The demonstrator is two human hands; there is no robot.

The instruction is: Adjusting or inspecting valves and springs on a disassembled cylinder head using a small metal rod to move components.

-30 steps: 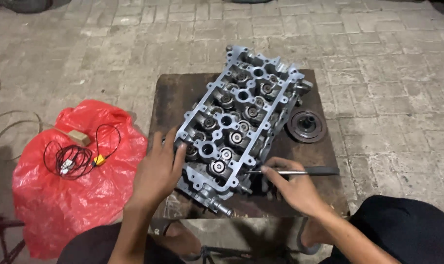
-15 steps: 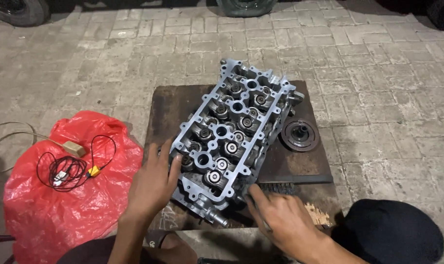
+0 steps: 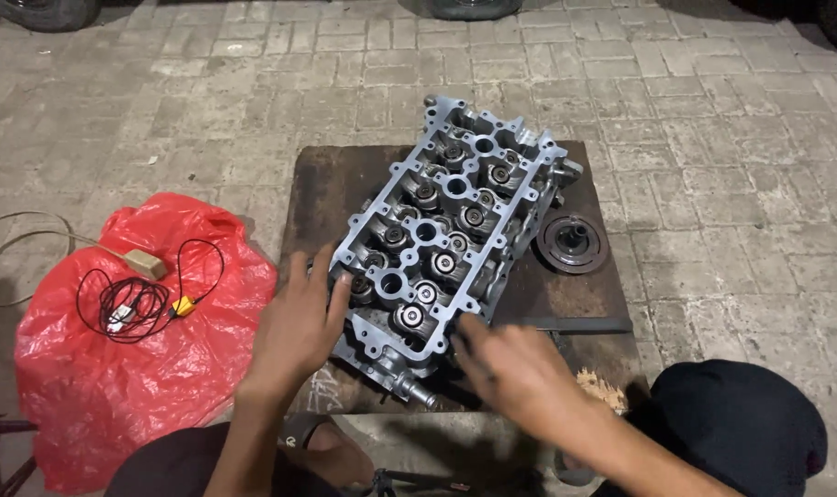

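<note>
The aluminium cylinder head lies valve-gear side up, set diagonally on a dark, rusty metal plate on the paved floor. The person's left hand rests flat, fingers spread and gripping nothing, on the near left corner of the head, apparently bracing it. The right hand is blurred at the near right edge of the head; its fingers look loosely spread, and whether it holds anything cannot be told. A thin dark bar lies on the plate just beyond that hand (apart from it, as far as can be seen). A round pulley-like part sits at the plate's right edge. To the left lies a red plastic bag with a coiled black wire on it. Judging by the hands, the step is steadying and repositioning the head; the next move seems to call for a firm two-handed hold.
</note>
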